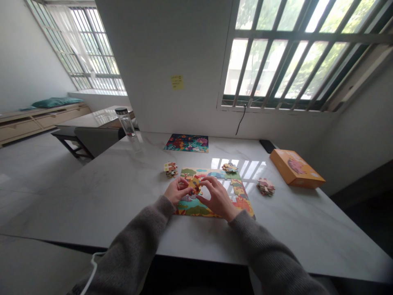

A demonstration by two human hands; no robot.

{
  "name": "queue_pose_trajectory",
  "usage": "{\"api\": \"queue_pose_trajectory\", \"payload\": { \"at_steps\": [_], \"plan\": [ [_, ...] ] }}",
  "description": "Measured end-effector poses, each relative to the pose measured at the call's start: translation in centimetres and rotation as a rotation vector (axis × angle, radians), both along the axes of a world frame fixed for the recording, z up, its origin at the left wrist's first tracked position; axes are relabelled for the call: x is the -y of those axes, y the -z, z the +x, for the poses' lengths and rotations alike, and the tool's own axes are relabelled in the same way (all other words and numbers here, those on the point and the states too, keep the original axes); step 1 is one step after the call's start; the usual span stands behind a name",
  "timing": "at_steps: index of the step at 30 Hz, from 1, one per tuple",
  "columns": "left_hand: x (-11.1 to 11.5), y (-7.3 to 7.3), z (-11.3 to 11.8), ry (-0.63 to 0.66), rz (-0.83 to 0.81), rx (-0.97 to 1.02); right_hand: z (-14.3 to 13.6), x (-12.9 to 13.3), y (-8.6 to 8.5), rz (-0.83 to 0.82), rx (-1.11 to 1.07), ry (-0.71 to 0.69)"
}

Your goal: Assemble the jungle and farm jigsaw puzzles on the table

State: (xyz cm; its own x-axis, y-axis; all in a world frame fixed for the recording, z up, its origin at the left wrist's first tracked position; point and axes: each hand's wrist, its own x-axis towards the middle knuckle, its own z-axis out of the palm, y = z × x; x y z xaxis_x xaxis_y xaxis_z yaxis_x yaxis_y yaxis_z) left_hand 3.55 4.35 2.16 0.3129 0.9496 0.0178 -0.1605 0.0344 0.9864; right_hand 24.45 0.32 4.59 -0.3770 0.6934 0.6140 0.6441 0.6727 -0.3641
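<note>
Yellow and red puzzle pieces are held between my two hands above a partly assembled jigsaw. My left hand pinches them from the left. On their right side, my right hand grips them between thumb and fingers. The jigsaw's joined border shows trees and animals around a white gap in its middle. Small stacks of pieces lie beyond its left corner, at its top right and off to the right.
A finished dark blue picture lies near the wall. An orange box stands at the right of the white marble table, with a black phone behind it. A glass bottle stands at the back left.
</note>
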Motion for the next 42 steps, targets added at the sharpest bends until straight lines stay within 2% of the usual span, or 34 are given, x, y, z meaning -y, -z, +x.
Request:
{"api": "queue_pose_trajectory", "payload": {
  "at_steps": [3, 5, 7, 9, 11, 13, 15, 22, 29, 32, 35, 38, 40, 42],
  "plan": [
    [0.0, 0.1, 0.1, 0.020, 0.021, -0.010, -0.1, -0.1, 0.1, 0.038, 0.036, 0.040],
    [0.1, 0.1, 0.0, 0.007, 0.090, -0.061, 0.1, -0.2, 0.0, 0.055, 0.055, 0.055],
    [0.2, 0.0, -0.3, -0.044, 0.244, -0.173, 0.6, -0.3, -0.2, 0.050, 0.062, 0.052],
    [0.4, -0.1, -0.7, -0.088, 0.468, -0.330, 1.4, -0.4, -0.2, 0.031, 0.069, 0.027],
    [0.6, -0.2, -1.0, -0.088, 0.674, -0.458, 2.0, -0.4, -0.2, 0.014, 0.090, -0.016],
    [0.7, -0.3, -1.2, -0.050, 0.802, -0.508, 2.4, -0.4, -0.2, 0.003, 0.116, -0.051],
    [0.7, -0.3, -1.3, -0.010, 0.860, -0.523, 2.4, -0.3, -0.2, -0.001, 0.136, -0.064],
    [0.6, 0.1, -1.4, 0.028, 0.824, -0.591, 2.1, 0.0, -0.4, -0.021, 0.156, -0.093],
    [0.5, 0.7, -1.5, 0.008, 0.771, -0.582, 6.3, -2.4, 0.8, -0.128, 0.225, 0.042],
    [0.5, -0.2, -1.1, 0.025, 0.701, -0.537, 7.4, -3.1, 1.8, -0.166, 0.253, 0.078],
    [0.3, -2.2, 0.0, 0.039, 0.635, -0.482, 7.2, -3.2, 2.4, -0.181, 0.258, 0.048],
    [-0.5, -3.8, 1.2, 0.049, 0.695, -0.480, 6.7, -3.2, 2.6, -0.186, 0.259, 0.036],
    [-1.5, -3.9, 1.9, 0.012, 0.771, -0.542, 6.7, -3.2, 2.6, -0.188, 0.270, 0.041],
    [-2.7, -2.9, 2.3, -0.045, 0.832, -0.640, 6.7, -3.2, 2.7, -0.188, 0.276, 0.044]
  ]
}}
